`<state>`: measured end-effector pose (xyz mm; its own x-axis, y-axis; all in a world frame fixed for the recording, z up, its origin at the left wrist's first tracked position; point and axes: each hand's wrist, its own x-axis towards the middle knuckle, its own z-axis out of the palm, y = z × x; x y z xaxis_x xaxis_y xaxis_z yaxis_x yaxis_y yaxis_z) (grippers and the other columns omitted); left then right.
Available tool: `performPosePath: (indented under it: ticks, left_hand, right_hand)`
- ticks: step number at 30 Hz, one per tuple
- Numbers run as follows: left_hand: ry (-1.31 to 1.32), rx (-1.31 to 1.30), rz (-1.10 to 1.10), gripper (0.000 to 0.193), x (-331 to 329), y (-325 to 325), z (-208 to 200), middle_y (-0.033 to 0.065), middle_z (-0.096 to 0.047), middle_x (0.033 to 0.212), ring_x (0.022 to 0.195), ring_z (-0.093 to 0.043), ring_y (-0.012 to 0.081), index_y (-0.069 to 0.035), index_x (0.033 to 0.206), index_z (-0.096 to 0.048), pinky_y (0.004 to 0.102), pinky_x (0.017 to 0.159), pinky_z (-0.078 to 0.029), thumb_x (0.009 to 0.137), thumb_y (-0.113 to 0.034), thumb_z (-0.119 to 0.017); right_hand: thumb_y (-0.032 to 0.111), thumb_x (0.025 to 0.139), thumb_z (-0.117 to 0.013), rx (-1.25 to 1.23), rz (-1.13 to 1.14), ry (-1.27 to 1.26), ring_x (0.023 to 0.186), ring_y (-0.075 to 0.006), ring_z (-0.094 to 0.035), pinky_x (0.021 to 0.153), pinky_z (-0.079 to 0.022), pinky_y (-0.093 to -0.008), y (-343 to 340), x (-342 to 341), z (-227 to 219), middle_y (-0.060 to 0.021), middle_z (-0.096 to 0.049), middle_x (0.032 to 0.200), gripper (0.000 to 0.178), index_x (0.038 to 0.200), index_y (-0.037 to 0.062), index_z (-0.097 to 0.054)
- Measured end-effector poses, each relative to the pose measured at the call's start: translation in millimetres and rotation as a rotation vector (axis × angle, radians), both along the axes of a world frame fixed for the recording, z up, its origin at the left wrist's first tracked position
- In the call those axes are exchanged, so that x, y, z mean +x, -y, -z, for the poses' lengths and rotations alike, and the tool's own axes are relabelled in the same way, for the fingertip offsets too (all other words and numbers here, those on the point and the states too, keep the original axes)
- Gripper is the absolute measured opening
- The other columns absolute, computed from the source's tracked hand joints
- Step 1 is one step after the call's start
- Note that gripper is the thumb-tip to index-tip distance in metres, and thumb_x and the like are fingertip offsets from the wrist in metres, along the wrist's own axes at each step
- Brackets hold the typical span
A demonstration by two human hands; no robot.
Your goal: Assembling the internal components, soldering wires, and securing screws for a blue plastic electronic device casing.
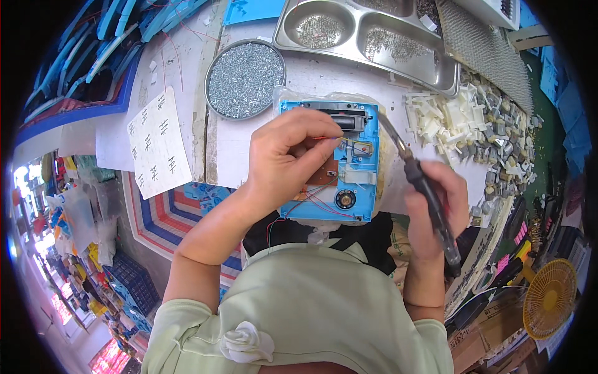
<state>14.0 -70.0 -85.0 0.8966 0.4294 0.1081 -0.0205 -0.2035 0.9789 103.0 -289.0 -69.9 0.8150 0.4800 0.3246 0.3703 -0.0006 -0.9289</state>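
Note:
A blue plastic casing (pixel 365 206) lies in front of me, with a brown circuit board (pixel 325 174), thin coloured wires and a small round black speaker (pixel 345 199) inside. My left hand (pixel 289 156) reaches over its left side, thumb and forefinger pinched on thin wires (pixel 336 138) near the dark block (pixel 349 122) at the casing's top. In my right hand (pixel 439 199) is a soldering iron (pixel 425 187) with a black handle. Its metal shaft slants up and left, the tip beside the casing's upper right corner. My left palm hides part of the board.
A round tray of small screws (pixel 246 79) stands behind the casing, beside a steel compartment tray (pixel 374 40) of small metal parts. White plastic pieces (pixel 458 118) and small motor-like parts (pixel 504 146) pile up at right. A handwritten paper sheet (pixel 161 143) lies left; blue casings (pixel 106 47) stack far left.

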Motion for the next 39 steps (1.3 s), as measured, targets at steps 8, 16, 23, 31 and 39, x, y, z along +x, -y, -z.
performPosePath:
  ticks: [8,16,23,31,39]
  left_hand:
    - [-0.202,-0.385,-0.048,0.009,0.4,4.6,-15.3,0.0049,-0.070,0.084,0.067,-0.067,0.0061,0.004,0.100,-0.072,0.0220,0.053,-0.053,0.092,0.001,-0.073]
    - [-0.046,0.227,0.089,0.011,-1.7,-9.4,-8.9,0.0081,-0.072,0.091,0.079,-0.066,0.0138,0.001,0.099,-0.075,0.0273,0.069,-0.052,0.087,0.002,-0.073]
    - [-0.068,0.230,0.032,0.007,-3.5,-6.6,-12.1,0.0069,-0.053,0.098,0.082,-0.057,0.0139,0.000,0.089,-0.073,0.0255,0.065,-0.047,0.084,-0.001,-0.076]
    - [-0.097,0.414,0.036,0.008,2.5,-10.1,-13.9,0.0103,-0.054,0.094,0.076,-0.059,0.0214,0.001,0.079,-0.067,0.0316,0.062,-0.050,0.077,-0.001,-0.075]
    - [-0.041,0.476,-0.019,0.011,5.2,-7.8,-6.7,0.0115,-0.056,0.090,0.070,-0.060,0.0260,0.000,0.073,-0.063,0.0354,0.060,-0.051,0.074,0.000,-0.074]
  right_hand:
    - [-0.009,0.082,-0.076,-0.002,-0.146,0.017,0.092,-0.0116,-0.064,0.086,-0.052,-0.0260,-66.2,9.6,-0.6,-0.0068,-0.066,0.102,0.059,0.138,0.0001,-0.057]
    - [-0.016,0.078,-0.072,0.068,-0.080,0.146,0.075,-0.0149,-0.062,0.067,-0.052,-0.0273,-82.8,9.2,10.9,-0.0063,-0.061,0.091,0.062,0.134,0.0071,-0.062]
    - [-0.014,0.074,-0.075,-0.060,-0.131,0.168,0.071,-0.0175,-0.059,0.063,-0.050,-0.0297,-73.6,0.0,5.6,-0.0074,-0.058,0.087,0.062,0.131,0.0073,-0.064]
    - [0.007,0.083,-0.079,-0.091,-0.013,0.284,0.078,-0.0263,-0.059,0.074,-0.049,-0.0364,-18.4,13.1,-8.6,-0.0119,-0.065,0.085,0.035,0.116,-0.0003,-0.069]
    - [0.006,0.077,-0.082,-0.099,-0.159,0.259,0.066,-0.0248,-0.055,0.065,-0.049,-0.0359,-0.6,5.2,-1.7,-0.0089,-0.059,0.076,0.031,0.103,0.0018,-0.064]
